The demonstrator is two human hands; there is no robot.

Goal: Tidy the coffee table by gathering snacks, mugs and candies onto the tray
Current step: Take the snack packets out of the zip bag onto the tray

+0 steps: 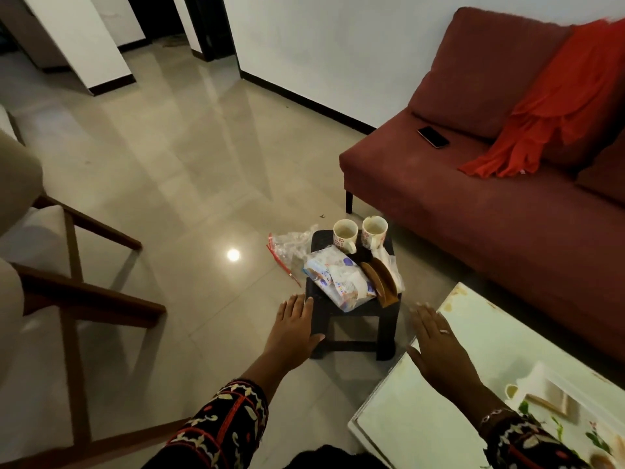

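Observation:
A small black stool point(355, 319) stands on the floor in front of me. Two white patterned mugs point(345, 235) point(373, 231) sit at its far edge. A blue-and-white snack packet point(338, 279) lies across its middle, with brown biscuits in a clear wrapper point(382, 282) to the right. A clear plastic bag with a red strip point(287, 248) hangs off the stool's left side. My left hand point(294, 330) hovers flat and empty at the stool's near left corner. My right hand point(439, 350), fingers spread and empty, is over the edge of the pale glass table point(422, 428). A white floral tray point(581, 418) rests at the table's right.
A dark red sofa point(473, 204) stands behind the stool, with a phone point(433, 137) and an orange cloth point(558, 106) on it. A wooden-framed chair point(77, 292) is at the left. Shiny tiled floor point(169, 147) stretches toward a doorway.

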